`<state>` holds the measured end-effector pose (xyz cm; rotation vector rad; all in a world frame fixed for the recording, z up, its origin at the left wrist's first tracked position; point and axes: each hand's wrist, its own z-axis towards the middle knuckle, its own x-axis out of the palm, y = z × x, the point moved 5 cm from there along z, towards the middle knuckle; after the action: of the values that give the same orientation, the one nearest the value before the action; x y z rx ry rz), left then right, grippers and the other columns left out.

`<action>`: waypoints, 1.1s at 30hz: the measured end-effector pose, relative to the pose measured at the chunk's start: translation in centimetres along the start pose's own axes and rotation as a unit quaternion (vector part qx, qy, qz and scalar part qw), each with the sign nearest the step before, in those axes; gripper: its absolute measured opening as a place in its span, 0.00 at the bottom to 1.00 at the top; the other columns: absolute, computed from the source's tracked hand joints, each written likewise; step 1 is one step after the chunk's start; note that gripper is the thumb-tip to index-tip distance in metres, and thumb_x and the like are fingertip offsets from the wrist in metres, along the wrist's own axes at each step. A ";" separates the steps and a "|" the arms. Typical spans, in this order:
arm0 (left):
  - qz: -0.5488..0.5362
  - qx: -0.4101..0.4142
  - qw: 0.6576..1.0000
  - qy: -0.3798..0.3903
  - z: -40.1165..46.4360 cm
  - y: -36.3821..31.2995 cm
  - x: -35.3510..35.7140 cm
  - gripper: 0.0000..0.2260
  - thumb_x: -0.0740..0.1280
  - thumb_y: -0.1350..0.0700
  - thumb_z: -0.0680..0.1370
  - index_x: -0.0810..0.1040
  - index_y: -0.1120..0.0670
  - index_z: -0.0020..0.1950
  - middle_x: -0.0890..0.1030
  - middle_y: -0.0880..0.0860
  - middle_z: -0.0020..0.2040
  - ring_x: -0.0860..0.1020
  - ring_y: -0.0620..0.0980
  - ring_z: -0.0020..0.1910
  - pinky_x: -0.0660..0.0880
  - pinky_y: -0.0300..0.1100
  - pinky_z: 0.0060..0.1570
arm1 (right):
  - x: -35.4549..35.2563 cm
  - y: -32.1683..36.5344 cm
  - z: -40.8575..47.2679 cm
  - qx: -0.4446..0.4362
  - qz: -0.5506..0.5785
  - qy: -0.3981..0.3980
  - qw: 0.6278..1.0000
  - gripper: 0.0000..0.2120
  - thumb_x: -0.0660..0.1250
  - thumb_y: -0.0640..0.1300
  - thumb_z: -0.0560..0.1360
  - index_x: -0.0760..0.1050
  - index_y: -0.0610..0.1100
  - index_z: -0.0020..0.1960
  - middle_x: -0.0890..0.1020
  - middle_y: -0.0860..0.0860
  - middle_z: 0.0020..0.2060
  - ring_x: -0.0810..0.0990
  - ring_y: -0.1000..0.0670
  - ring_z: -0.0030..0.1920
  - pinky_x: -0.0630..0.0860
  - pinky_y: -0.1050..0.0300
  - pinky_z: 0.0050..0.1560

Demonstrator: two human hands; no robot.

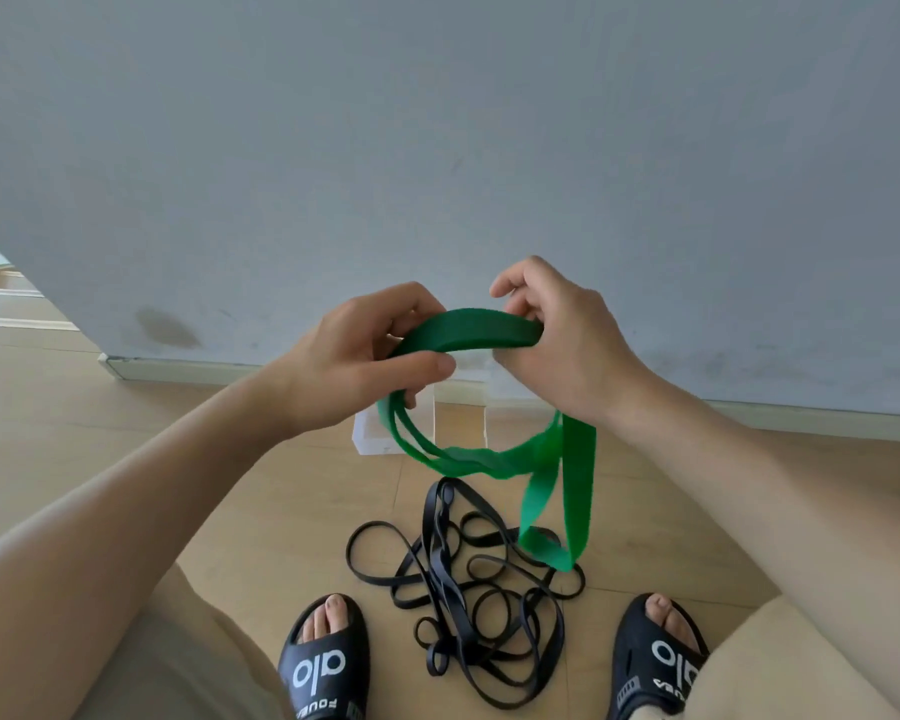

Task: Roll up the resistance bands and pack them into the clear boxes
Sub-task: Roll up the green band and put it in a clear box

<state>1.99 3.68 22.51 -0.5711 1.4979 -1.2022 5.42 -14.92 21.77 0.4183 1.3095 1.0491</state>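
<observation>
In the middle of the frame two hands hold up a green band (481, 332). The left hand (370, 356) grips the band on its left side, with the fingers curled over the top and the thumb stretched out under it. The right hand (557, 345) pinches the band on its right side, with the fingers bent around it. Between the hands the band makes a round coil of a few loops. A loose end of it hangs down below the right hand and reaches the pile on the floor.

That pile is a bunch of black bands (468, 579), all tangled up, in the lower middle of the frame. It lies on the wooden floor (126, 407) between two feet in black slippers (323, 662).

Behind the green coil, by the grey wall (437, 122), stand clear boxes (458, 407). They are hard to see well.
</observation>
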 end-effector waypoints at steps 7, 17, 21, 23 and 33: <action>-0.206 -0.003 0.978 -0.033 0.6 -0.2 -0.8 0.04 0.69 0.62 0.75 0.75 0.61 0.47 0.67 0.51 0.32 0.67 0.48 0.28 0.68 0.39 0.31 | 0.7 -6.1 -0.4 0.127 -0.146 0.206 0.959 0.06 0.62 0.43 0.79 0.75 0.53 0.50 0.81 0.50 0.39 0.79 0.45 0.43 0.71 0.51 0.41; 0.290 -0.142 0.935 0.144 -0.9 5.0 0.8 0.21 0.77 0.37 0.69 0.71 0.48 0.48 0.75 0.44 0.40 0.75 0.47 0.39 0.73 0.45 0.42 | 0.1 -3.5 -0.5 0.123 -0.042 0.081 0.988 0.05 0.59 0.38 0.79 0.72 0.45 0.49 0.78 0.49 0.36 0.76 0.48 0.37 0.70 0.53 0.37; 0.203 -0.040 0.976 0.060 0.6 2.5 3.1 0.17 0.77 0.45 0.72 0.70 0.45 0.51 0.79 0.48 0.43 0.78 0.50 0.43 0.78 0.54 0.50 | 1.5 -0.2 -1.0 0.049 -0.039 0.043 0.997 0.08 0.63 0.36 0.74 0.72 0.48 0.50 0.79 0.52 0.36 0.75 0.49 0.37 0.70 0.52 0.38; 0.209 -0.004 0.977 0.047 0.9 1.4 3.1 0.12 0.73 0.48 0.73 0.70 0.45 0.48 0.76 0.48 0.38 0.73 0.48 0.37 0.76 0.53 0.42 | 1.4 -0.3 -0.8 0.040 -0.046 0.024 0.998 0.10 0.64 0.36 0.74 0.72 0.47 0.52 0.80 0.51 0.37 0.75 0.48 0.38 0.71 0.51 0.39; -0.068 -0.032 0.997 -0.019 -0.1 0.3 -2.3 0.04 0.66 0.65 0.69 0.74 0.64 0.42 0.67 0.53 0.30 0.68 0.51 0.26 0.71 0.41 0.34 | 1.2 -6.2 -0.6 0.102 -0.109 0.131 0.980 0.07 0.62 0.40 0.80 0.74 0.51 0.52 0.80 0.54 0.36 0.75 0.50 0.37 0.69 0.56 0.37</action>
<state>2.63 5.80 23.18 -0.7454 1.4888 -1.2421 7.19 -17.29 16.14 0.2871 1.6662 0.8078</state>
